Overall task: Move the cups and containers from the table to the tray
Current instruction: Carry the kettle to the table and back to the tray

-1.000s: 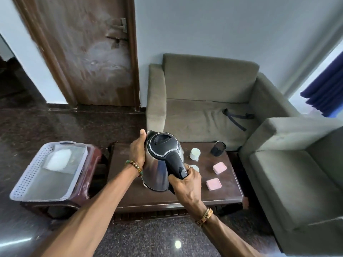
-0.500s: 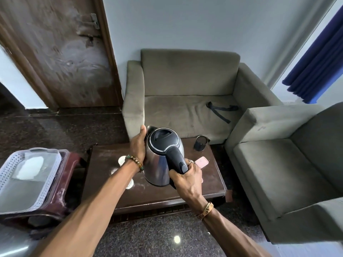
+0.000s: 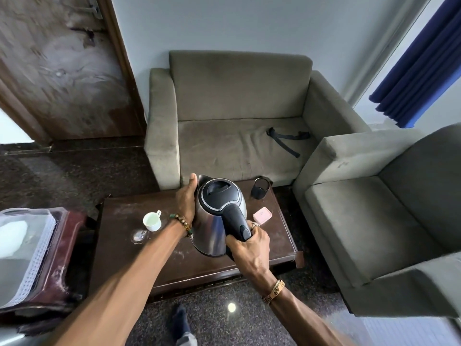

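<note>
Kettle (image 3: 212, 233) | right hand (image 3: 249, 253) fingers wrap handle (image 3: 233, 218) | left hand (image 3: 185, 203) presses side | cup (image 3: 152, 221) empty

No words, brands or numbers can be read. The pink box (image 3: 262, 215) has a pale mark on its lid, too small to make out; the gold wristband (image 3: 274, 292) bears dark shapes, pattern or letters unclear; the kettle (image 3: 219, 216) shows plain surfaces
</note>
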Demonstrator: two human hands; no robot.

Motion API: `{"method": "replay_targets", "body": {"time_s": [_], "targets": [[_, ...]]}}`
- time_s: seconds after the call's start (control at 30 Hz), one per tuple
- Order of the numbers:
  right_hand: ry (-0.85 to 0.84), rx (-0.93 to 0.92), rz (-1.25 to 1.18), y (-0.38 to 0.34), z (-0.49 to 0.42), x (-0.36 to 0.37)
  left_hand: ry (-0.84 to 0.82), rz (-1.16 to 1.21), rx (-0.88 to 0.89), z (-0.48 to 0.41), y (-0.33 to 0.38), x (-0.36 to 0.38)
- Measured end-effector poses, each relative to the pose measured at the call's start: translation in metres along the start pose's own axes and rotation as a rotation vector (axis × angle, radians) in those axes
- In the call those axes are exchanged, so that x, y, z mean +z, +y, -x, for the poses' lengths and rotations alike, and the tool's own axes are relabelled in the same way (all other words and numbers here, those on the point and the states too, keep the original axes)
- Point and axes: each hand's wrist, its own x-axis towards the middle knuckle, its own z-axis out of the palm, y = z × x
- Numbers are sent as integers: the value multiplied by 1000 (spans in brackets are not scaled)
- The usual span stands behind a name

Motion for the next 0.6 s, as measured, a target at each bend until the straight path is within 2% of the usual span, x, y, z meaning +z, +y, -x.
{"method": "replay_targets", "body": {"time_s": [0.1,0.37,0.6], "targets": [[6,22,10,-4,-14,11,-8,0,-17,-20,3,1],[75,10,18,-29,-51,46,-190,-99,1,-74,32,-9],[95,7,7,-36,-76,70,-171,-142,-42,-109,44,-10]]}}
